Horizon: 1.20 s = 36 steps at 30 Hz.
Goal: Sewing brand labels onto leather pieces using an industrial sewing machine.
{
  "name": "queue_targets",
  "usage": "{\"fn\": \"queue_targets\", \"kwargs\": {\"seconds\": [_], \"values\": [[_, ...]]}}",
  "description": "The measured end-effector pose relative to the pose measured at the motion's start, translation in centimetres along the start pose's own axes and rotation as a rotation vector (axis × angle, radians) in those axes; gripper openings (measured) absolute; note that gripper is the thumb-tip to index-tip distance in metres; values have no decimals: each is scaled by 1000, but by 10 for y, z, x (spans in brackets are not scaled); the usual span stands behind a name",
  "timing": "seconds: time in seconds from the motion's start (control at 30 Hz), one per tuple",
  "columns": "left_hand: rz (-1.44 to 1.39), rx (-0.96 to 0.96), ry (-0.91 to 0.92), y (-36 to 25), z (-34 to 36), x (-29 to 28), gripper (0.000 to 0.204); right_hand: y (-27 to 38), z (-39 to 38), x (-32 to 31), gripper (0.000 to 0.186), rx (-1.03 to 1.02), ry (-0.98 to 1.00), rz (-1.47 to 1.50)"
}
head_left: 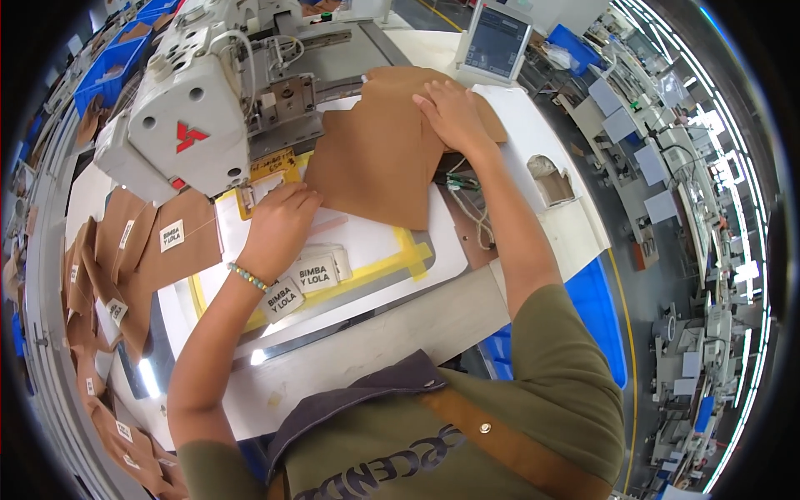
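Note:
Brown fabric panels [375,158] lie stacked and overlapping on the machine's work surface. My right hand [454,117] rests flat on their far right part, fingers stretched out. Beside the panels' left edge, my left hand [283,218] is closed, its fingertips bent down next to a yellow-edged clamp frame [246,202]; whatever it pinches is hidden. A beaded bracelet circles that wrist. White printed labels [315,272] sit in a small pile just right of the left wrist, on a white plate with yellow tape [408,250] along its border.
A white industrial sewing machine head [179,117] stands at the far left of the work surface. Brown pieces bearing white labels [171,235] hang over the left side. A control screen [496,40] stands at the back right, and a blue bin [600,312] sits below the right edge.

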<state>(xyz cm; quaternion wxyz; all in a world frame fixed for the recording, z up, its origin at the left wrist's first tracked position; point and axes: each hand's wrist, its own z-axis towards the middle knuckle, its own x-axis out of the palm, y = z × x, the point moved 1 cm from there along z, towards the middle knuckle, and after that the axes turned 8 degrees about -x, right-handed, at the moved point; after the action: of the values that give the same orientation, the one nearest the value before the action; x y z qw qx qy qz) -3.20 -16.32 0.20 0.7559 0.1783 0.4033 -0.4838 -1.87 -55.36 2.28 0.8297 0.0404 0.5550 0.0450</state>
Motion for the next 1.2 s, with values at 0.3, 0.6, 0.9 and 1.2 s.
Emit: {"fn": "queue_targets", "kwargs": {"seconds": [0.3, 0.6, 0.9, 1.2], "values": [[29, -37, 122, 6, -11, 4, 12, 145, -116, -40, 47, -711, 48, -7], [207, 116, 244, 10, -46, -23, 27, 136, -116, -4, 29, -712, -120, -115], [471, 65, 223, 43, -103, -62, 35, 178, -93, 29, 57, -685, 77, -194], [313, -327, 299, 23, -130, -83, 47, 174, -115, 8, 63, -688, 276, 151]]}}
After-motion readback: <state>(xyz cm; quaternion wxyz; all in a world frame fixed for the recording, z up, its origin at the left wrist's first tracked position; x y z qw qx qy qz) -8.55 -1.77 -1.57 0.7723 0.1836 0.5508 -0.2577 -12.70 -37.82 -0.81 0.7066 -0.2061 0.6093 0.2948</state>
